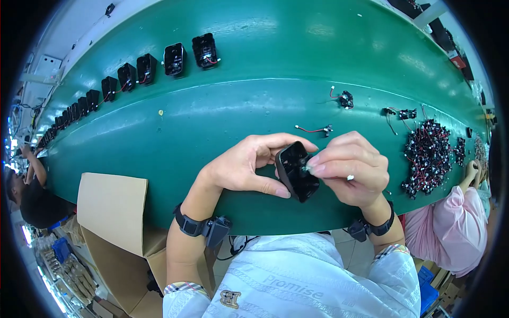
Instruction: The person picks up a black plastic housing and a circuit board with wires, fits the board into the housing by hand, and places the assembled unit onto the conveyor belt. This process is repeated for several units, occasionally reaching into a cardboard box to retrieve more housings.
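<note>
Over the near edge of the green table, my left hand (249, 164) grips a black plastic housing (292, 175) by its side, fingers behind and thumb along the near wall. The housing is tilted, with its hollow side facing my right hand (355, 164). Thumb and fingers of my right hand are pinched together at the opening, on a small part of which only a pale bit shows. A small white connector (350, 177) sticks out under those fingers. Just beyond my hands lies a small black part with red and black wires (326, 129).
A row of black housings (174, 59) curves along the left of the green table (254, 100). To the right lies a large pile of wired black parts (428, 156). An open cardboard box (114, 212) stands at my left. Other people sit at both ends.
</note>
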Action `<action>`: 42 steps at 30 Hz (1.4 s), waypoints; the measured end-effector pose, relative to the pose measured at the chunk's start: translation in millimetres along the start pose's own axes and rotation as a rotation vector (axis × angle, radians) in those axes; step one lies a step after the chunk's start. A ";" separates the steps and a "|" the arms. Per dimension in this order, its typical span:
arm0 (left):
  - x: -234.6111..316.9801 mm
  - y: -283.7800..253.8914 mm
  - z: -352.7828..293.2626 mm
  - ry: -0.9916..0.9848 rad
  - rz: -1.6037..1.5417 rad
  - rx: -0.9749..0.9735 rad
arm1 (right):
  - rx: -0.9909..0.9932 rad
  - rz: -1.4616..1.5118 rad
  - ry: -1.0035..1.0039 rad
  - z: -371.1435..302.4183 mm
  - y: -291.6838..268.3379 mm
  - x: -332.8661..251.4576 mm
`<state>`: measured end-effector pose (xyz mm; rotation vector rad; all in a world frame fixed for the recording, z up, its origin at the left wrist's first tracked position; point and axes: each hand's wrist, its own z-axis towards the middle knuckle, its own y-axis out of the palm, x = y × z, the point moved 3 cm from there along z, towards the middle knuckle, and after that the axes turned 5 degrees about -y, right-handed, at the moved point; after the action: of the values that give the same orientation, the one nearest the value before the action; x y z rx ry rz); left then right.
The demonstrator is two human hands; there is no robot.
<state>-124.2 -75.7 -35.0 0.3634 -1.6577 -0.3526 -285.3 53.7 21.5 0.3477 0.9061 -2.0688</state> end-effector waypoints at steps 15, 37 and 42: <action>-6.6 7.2 2.9 0.017 -0.006 -0.046 | 0.057 -0.009 0.086 -13.0 12.4 -0.3; -2.5 3.0 2.3 0.071 -0.151 -0.041 | -0.017 0.229 0.280 -6.7 -9.6 2.4; -6.0 5.5 1.1 0.047 -0.342 -0.063 | -0.193 0.024 0.113 2.8 -8.2 -4.5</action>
<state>-124.8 -68.1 -38.2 0.6056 -1.5340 -0.6446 -288.8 57.6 29.7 0.3725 1.1536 -1.9362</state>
